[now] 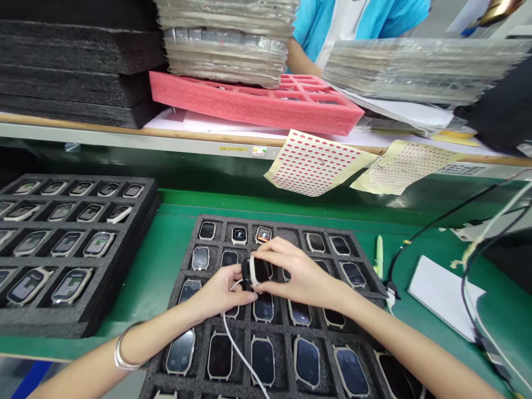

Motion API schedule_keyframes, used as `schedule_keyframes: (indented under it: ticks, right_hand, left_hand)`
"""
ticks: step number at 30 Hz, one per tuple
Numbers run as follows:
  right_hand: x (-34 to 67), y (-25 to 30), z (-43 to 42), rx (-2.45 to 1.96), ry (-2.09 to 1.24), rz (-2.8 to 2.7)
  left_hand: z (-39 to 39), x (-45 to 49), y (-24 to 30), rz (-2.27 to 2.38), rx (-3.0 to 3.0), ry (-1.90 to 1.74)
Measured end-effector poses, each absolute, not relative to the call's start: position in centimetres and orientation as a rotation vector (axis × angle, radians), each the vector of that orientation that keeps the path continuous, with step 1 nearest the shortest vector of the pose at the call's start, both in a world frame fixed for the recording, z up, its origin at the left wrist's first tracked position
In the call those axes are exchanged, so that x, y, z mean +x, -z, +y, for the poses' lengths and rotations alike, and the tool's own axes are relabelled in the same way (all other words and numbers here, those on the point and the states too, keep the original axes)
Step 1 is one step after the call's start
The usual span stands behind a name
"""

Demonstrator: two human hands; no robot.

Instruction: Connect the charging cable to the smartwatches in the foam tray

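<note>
**Green-topped workbench [160,277] with raised rear shelf [124,136], seen from the near edge.**
On the bench lie a left foam tray [145,206] and a central foam tray [274,221], both with rows of watches; to the right are a green-capped pen [379,257], apparently a marker, a black cable [432,233] and a white pad [444,293]. The wood-edged shelf carries black foam sheets [75,72] at far left, a pink foam tray [249,105] and two stacks of plastic-wrapped trays [224,44] [424,69]; sticker sheets [320,163] hang over its front edge.

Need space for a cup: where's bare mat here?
Bare green mat lies between the left foam tray and right foam tray, and from there to the white pad, around a pen. Crowded: the watches under the left hand and right hand.
</note>
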State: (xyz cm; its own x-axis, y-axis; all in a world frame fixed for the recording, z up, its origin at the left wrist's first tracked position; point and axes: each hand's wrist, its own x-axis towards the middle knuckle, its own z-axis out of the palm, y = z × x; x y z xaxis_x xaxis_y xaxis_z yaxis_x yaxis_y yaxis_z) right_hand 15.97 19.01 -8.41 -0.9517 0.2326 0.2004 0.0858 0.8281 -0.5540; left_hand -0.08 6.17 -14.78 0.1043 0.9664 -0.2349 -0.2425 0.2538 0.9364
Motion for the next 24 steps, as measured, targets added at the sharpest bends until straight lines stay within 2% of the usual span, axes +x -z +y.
schedule_keyframes:
  ticks: [7, 15, 21, 24]
  right_hand:
    - [15.0, 11.1, 18.0, -0.173, -0.803, -2.778]
    - [14.7, 11.3, 17.7, -0.109, -0.66, -2.807]
    - [15.1, 12.5, 17.2, -0.054, -0.928, -2.608]
    - [15.3, 12.7, 17.2, -0.067, -0.953, -2.565]
  left_hand:
    - [6.2, -0.3, 14.3, 1.123, 0.897, -1.091]
    - [6.1, 0.1, 14.3, 1.15, 0.91, -1.233]
    - [5.6, -0.2, 13.5, 1.171, 0.808, -1.106]
    - [5.6, -0.2, 13.1, 1.162, 0.808, -1.108]
